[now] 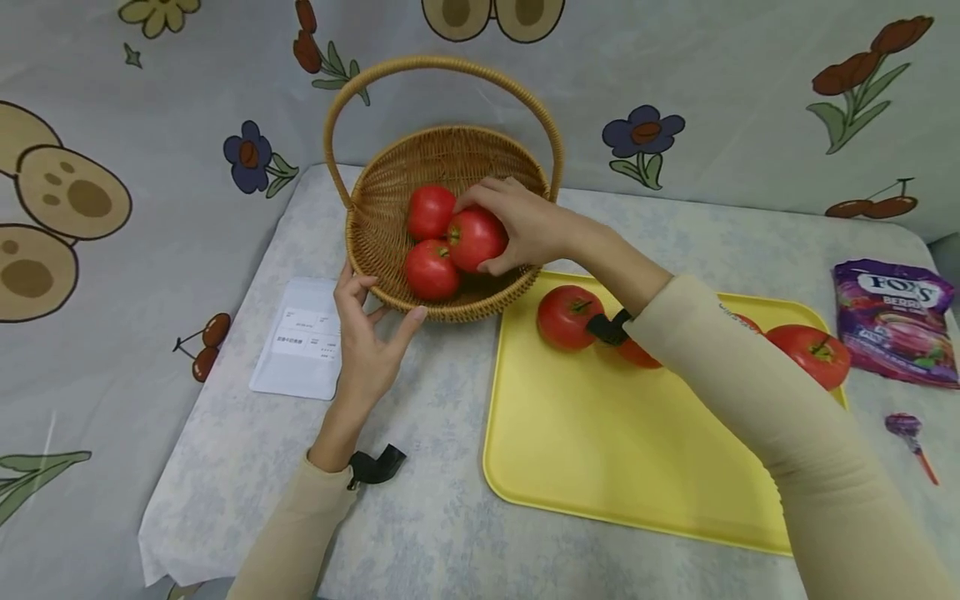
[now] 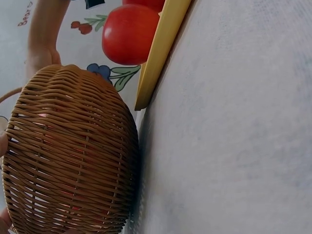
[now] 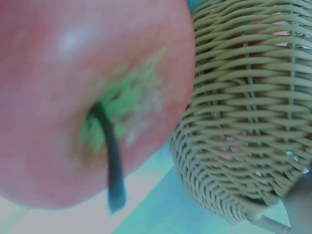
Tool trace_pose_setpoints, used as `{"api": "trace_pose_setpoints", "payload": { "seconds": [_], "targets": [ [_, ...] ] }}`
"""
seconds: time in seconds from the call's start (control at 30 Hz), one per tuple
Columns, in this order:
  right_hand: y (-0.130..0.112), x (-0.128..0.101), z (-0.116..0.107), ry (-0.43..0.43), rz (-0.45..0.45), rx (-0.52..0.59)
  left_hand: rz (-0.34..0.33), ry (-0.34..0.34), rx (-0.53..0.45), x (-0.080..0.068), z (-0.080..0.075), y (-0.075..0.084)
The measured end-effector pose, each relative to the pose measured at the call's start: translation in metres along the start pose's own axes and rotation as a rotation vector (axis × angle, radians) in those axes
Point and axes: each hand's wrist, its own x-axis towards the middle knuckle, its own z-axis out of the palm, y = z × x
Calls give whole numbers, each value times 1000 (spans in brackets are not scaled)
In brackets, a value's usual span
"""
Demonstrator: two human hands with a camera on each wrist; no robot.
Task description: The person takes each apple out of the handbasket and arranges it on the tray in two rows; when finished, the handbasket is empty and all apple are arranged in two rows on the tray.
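Your left hand [image 1: 365, 333], fingers spread, steadies the near rim of the wicker basket [image 1: 382, 250], where two tomatoes [image 1: 431, 242] already lie. Your right hand [image 1: 525, 223] curls around a third tomato [image 1: 476, 238] just inside the rim. By the look of it, roughly half remain: three more tomatoes [image 1: 567, 316] wait on the yellow tray [image 1: 600, 433], touching the basket's right side. The arched handle overhead limits headroom; the tray's near half lies bare.

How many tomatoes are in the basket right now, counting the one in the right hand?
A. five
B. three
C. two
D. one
B: the head view shows three tomatoes inside the basket, the right hand gripping the nearest-right tomato, beside two others.
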Motion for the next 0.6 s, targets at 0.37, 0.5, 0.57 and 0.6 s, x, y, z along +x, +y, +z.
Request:
{"api": "trace_pose_setpoints", "payload": {
  "seconds": [0.37,0.5,0.57,0.6],
  "targets": [
    [-1,-21,-8,108,-87,36,-27,-2,-2,0,-1,2],
    [-7,-33,-15,169,-112,61,-27,-5,-8,0,0,2],
    [-10,-40,-18,198,-123,68,-26,-7,-9,0,0,2],
    [-11,-44,-20,214,-128,70,-24,-8,-11,0,0,2]
  ]
}}
